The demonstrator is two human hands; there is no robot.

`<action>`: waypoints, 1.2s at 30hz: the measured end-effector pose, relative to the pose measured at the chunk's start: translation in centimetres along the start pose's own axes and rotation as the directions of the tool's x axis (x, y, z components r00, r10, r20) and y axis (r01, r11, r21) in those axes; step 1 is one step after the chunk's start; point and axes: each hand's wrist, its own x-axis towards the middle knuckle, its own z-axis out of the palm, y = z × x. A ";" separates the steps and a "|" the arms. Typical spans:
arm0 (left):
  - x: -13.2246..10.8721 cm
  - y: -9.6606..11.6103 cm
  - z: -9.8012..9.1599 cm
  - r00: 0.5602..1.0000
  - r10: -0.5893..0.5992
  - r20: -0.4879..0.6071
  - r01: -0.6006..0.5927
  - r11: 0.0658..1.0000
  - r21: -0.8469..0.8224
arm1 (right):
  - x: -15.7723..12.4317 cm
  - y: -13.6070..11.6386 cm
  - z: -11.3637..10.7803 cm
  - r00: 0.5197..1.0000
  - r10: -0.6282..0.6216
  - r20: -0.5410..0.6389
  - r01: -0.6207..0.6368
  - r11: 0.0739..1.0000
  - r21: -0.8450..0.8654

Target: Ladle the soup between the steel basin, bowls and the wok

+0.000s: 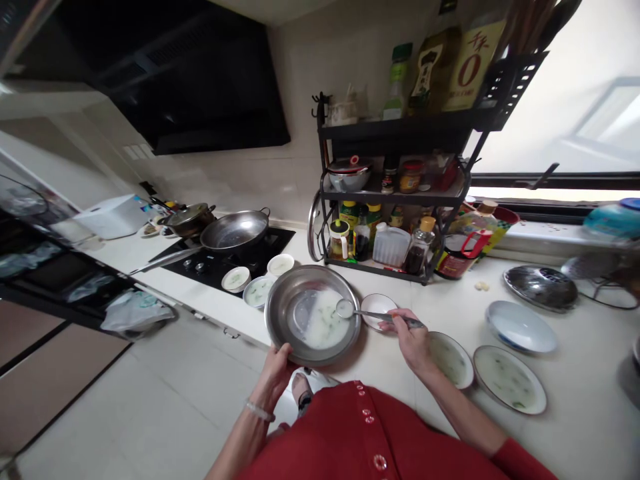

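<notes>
My left hand [278,372] grips the near left rim of a large steel basin [287,293], which is tilted. Pale, cloudy soup [325,330] with green bits pools toward its right side. In my right hand [407,333] is the handle of a ladle [345,308], its bowl over the soup inside the basin. A small white bowl [379,305] sits just right of the basin, partly behind the ladle and my hand. Two wider bowls of the same soup, one bowl [453,360] partly under my right forearm and another bowl [510,379], stand farther right.
Several small filled bowls [259,291] stand left of the basin by the black stove [173,257]. A wok [235,230] rests on the stove. Behind the basin rises a black spice rack [395,195] with bottles. An upturned white bowl [521,325] and a metal lid [540,288] lie right.
</notes>
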 end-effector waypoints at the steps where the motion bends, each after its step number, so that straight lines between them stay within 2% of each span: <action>1: 0.0 0.0 0.0 1.000 -0.002 -0.005 0.002 1.000 -0.004 | -0.1 -0.1 -0.1 1.000 -0.009 0.000 0.009 1.000 -0.006; 10: -0.9 0.7 0.7 0.999 -0.023 -0.023 0.023 0.999 -0.030 | -0.2 -0.1 -0.4 0.998 -0.063 0.009 0.063 0.997 -0.045; 18: -0.7 0.6 0.5 0.999 -0.031 -0.021 0.030 0.999 -0.014 | -0.5 -0.4 -0.5 0.994 -0.096 0.045 0.099 0.991 -0.088; 25: -0.6 0.5 0.4 0.999 -0.033 -0.014 0.032 0.999 -0.028 | 0.1 1.2 -0.6 0.999 0.008 -0.041 -0.005 0.998 0.068; 28: -0.7 0.6 0.5 0.999 -0.040 -0.027 0.040 0.999 -0.021 | 0.4 1.4 -0.7 0.998 0.021 -0.067 -0.013 0.992 0.122; 36: 0.0 0.0 -0.1 1.000 -0.029 -0.006 0.028 0.999 -0.029 | 0.6 -0.8 -2.4 0.994 0.022 -0.111 0.002 0.977 0.214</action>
